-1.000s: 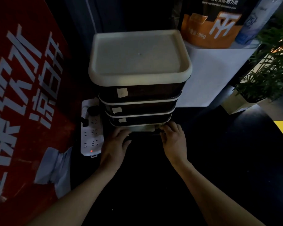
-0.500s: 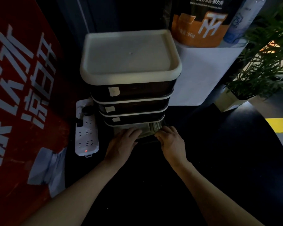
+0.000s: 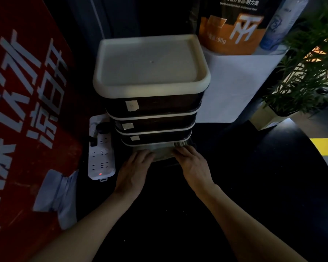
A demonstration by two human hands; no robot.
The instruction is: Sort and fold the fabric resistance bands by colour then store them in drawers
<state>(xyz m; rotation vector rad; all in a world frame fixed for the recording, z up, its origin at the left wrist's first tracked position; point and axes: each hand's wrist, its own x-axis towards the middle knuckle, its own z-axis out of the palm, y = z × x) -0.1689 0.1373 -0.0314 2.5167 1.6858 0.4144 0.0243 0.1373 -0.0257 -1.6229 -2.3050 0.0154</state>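
Two bare hands are seen from above at the foot of a small stack of drawers (image 3: 151,110), which is stood on a dark floor (image 3: 235,176) in dim light. Four drawers are counted; the upper three are closed and each is marked with a pale label, while the bottom drawer (image 3: 182,143) is pulled partly out. Folded fabric bands (image 3: 162,151), pale and greyish-green in this light, are laid inside it. The left hand (image 3: 133,170) is rested flat on the left part of the fabric with fingers released and nearly straight; the right hand (image 3: 191,163) is laid on the right part in the same way, and nothing is gripped by either. The storing step appears to be in hand: the bands are being pressed down into the lowest drawer. Next, the fabric would need to be tucked below the drawer rim, the fingers drawn clear, and the drawer front pushed in evenly so nothing is caught. A white power strip (image 3: 101,150) with a red light is placed just left of the stack. A red board (image 3: 27,91) with large white characters is leaned at far left, a white box (image 3: 231,87) carrying an orange-and-black pouch (image 3: 233,25) is set behind on the right, and a potted plant (image 3: 307,63) is seen at far right.
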